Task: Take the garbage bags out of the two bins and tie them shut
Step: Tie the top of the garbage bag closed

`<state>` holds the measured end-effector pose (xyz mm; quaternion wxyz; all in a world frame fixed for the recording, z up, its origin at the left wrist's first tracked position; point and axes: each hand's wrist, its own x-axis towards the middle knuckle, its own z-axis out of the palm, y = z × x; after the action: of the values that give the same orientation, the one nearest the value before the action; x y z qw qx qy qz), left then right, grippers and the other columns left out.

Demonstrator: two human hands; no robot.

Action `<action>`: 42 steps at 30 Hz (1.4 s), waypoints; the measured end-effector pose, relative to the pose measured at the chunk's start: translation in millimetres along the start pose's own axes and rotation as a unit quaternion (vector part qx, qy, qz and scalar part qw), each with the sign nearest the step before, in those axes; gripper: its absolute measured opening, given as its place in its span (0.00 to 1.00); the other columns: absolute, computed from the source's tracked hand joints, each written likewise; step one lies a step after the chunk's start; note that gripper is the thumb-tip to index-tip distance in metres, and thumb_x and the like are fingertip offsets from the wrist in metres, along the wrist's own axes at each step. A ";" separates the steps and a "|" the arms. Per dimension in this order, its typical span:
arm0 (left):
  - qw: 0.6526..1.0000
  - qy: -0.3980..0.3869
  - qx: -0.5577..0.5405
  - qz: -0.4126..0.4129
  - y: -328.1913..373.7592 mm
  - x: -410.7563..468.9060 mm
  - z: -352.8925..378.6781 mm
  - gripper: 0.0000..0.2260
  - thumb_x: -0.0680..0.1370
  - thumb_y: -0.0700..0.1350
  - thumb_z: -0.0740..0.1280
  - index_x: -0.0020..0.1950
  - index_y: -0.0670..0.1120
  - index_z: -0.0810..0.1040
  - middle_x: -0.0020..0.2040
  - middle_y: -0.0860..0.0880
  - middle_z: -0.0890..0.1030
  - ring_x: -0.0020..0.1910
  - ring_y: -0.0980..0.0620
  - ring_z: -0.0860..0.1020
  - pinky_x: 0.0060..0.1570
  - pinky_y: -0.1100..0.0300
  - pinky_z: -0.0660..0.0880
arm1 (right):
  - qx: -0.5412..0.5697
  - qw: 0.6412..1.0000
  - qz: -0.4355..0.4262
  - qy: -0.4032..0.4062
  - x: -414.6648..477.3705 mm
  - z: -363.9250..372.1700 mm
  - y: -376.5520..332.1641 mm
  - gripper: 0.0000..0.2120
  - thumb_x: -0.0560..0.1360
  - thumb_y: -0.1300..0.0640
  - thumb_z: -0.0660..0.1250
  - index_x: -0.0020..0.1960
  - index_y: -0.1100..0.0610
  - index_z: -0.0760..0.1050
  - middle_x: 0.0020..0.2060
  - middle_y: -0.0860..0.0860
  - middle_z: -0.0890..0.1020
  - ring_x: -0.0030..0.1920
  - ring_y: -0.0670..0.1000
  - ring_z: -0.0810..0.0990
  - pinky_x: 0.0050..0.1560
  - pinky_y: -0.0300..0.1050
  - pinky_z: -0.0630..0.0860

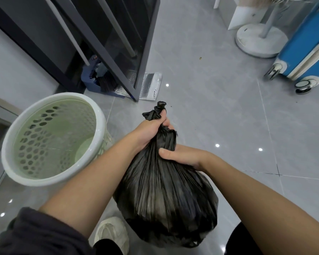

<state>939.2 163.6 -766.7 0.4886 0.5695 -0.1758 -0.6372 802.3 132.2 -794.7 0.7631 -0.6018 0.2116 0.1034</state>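
Observation:
A full black garbage bag (166, 203) hangs in front of me, out of the bin, its top gathered into a twisted neck. My left hand (147, 132) grips that neck near its end, and the bag's tip sticks up past my fingers. My right hand (180, 155) holds the neck just below, thumb across the pleated plastic. A pale green perforated bin (9, 159) stands to the left on the floor with no bag inside. I see only one bin in this view.
Grey tiled floor (228, 111) stretches ahead and to the right. A dark glass-door cabinet (118, 43) stands behind the bin, with a blue dustpan and brush (98, 78) beside it. At the back right are a blue suitcase (306, 45) and a white fan base (260, 41). My shoe (112, 234) shows below.

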 end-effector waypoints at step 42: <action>0.927 0.015 0.374 -0.025 -16.6 -15.2 -39.0 0.13 0.73 0.33 0.66 0.33 0.48 0.74 0.28 0.54 0.72 0.31 0.56 0.68 0.32 0.63 0.65 | -0.041 0.990 0.126 -0.055 9.3 -3.0 4.7 0.29 0.65 0.39 0.74 0.57 0.59 0.77 0.56 0.59 0.81 0.56 0.57 0.81 0.60 0.51 0.76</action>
<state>965.3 196.8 -782.5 0.2269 0.7246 -0.3796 -0.5285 808.1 129.7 -803.5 0.7292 -0.5943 0.2390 0.2408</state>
